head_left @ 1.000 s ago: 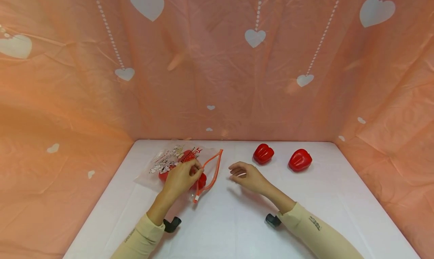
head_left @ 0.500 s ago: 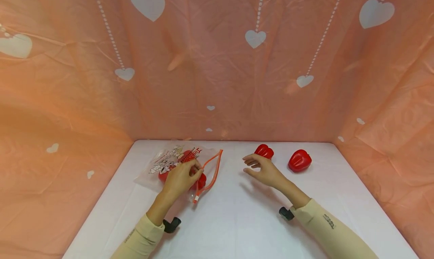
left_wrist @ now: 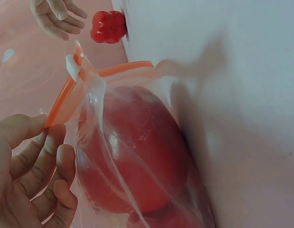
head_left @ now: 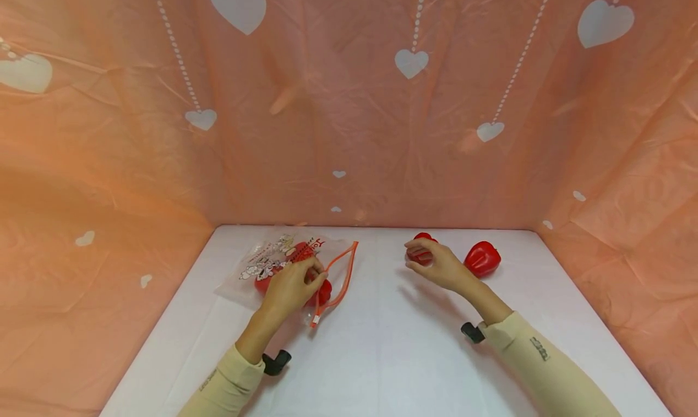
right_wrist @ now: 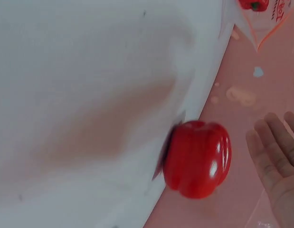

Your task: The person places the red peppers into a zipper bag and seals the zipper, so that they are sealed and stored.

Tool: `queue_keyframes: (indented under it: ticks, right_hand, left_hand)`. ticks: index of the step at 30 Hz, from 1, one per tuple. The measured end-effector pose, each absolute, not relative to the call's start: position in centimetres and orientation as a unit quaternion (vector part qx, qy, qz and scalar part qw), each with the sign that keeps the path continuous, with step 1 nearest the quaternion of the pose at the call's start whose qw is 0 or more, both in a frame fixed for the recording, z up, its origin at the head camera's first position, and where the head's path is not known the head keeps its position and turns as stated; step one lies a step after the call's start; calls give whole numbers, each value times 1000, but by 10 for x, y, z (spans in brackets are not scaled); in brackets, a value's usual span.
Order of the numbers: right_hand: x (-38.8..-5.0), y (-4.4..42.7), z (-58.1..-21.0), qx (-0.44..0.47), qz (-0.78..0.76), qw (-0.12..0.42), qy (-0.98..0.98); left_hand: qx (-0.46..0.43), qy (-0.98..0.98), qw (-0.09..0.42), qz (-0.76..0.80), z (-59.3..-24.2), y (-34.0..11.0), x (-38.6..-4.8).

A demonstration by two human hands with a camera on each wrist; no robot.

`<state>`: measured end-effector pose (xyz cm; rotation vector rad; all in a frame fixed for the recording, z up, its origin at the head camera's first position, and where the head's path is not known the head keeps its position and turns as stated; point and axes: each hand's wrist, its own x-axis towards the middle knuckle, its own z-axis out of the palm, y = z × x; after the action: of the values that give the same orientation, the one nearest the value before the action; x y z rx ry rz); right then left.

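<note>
My left hand [head_left: 289, 288] pinches the orange zipper edge [left_wrist: 61, 102] of a clear plastic zip bag [head_left: 245, 280], which is printed with cartoon figures and lies on the left of the table. The bag's mouth gapes to the right, and a white slider [left_wrist: 71, 67] sits at one end. Red bell peppers [left_wrist: 132, 147] show through the plastic, partly behind the hand. My right hand [head_left: 443, 268] is empty, fingers extended, beside a red bell pepper [right_wrist: 198, 159]. In the head view that hand partly covers this pepper; the right wrist view shows them apart.
Another red bell pepper [head_left: 482, 259] lies farther right, beyond the right forearm. The white tabletop [head_left: 354, 356] ends at the back against an orange-pink curtain [head_left: 349, 132] with white hearts, which also hangs along both sides.
My right hand has moved rightward from the middle of the table to the nearer loose pepper. The left hand and the bag have stayed in place.
</note>
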<state>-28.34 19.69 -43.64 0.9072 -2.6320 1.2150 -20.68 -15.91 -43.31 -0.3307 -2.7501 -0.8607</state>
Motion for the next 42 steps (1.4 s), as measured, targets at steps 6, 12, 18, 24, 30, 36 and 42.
queue_keyframes:
  ticks: [6,12,18,24,30,36,42]
  right_hand:
    - [-291,208,-435,289,350,77,-888]
    - [-299,215,-433,257,325,73,-907]
    - [-308,218,-437,237,323,64,-914]
    - [-315,219,-441,237,326,53,-914]
    - [-322,223,-446,236,329,45,-913]
    - [-328,224,-451,213,332,5,-919]
    - [-331,224,-455,198,342,-20,-918]
  left_hand:
    - [-113,-941,124,-294,-434,-159,-208]
    - [-110,-942,125,-291,-434,-159,-209]
    - [-110,-942,126,-290,-433,-159,-208]
    - [-114,-941,126,-292,-434,-160,-209]
    - [-114,-941,123,-294,-434,-160,-209]
    - [-115,-941,126,-293,-434,-160,-208]
    - [-113,-941,125,-292,-433,-160,-208]
